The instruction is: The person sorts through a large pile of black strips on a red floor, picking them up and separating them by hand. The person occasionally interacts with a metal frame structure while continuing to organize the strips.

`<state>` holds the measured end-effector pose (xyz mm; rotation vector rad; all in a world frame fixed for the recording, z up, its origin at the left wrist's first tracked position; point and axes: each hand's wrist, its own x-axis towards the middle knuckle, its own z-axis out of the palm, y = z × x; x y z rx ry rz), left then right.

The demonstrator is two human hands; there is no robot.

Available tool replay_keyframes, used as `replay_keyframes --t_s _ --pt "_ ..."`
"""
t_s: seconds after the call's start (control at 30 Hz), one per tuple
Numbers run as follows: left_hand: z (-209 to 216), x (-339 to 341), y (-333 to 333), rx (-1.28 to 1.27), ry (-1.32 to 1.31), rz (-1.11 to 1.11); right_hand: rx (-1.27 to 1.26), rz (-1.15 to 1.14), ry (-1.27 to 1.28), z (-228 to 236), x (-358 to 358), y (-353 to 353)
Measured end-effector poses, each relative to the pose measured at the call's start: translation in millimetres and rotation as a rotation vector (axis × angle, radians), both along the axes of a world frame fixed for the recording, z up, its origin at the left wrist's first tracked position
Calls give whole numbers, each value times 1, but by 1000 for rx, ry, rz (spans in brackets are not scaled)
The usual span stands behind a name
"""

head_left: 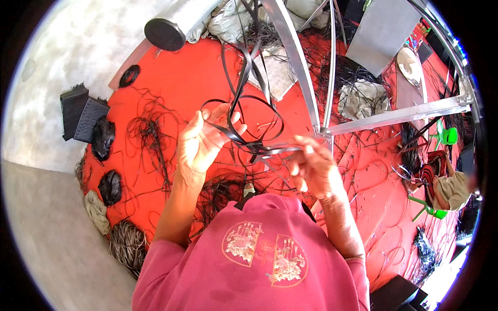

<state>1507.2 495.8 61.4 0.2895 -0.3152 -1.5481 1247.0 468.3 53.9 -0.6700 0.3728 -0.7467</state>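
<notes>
Flat black plastic strips (244, 72) hang down in front of me and loop loosely, meeting in a tangle (255, 148) between my hands. My left hand (201, 140) has its palm turned up, with the thumb and curled fingers around one strip. On the other side of the tangle, my right hand (315, 168) pinches a strip end between thumb and fingers. The strip between the two hands runs nearly level. Close beyond my right hand stands a silver metal frame (296, 57); its lower corner is just above that hand.
Loose black strips litter the red floor (181, 72). Black coils (110, 186) and dark woven blocks (83, 114) lie by the pale wall at left. A grey cylinder (179, 23) juts in at the top. At right, a person (448, 189) sits near green stools (447, 136).
</notes>
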Motion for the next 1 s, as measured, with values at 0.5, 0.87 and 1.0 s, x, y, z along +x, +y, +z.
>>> replay_keyframes --t_s 0.5,0.87,1.0 --pt "-4 -2 -15 41 509 -165 -753 -67 704 -62 51 -11" --pt "-4 10 -21 -45 379 -67 -1452 -358 1020 -40 53 -5" --pt "-8 14 -26 62 292 80 -1392 -474 938 -46 59 -4"
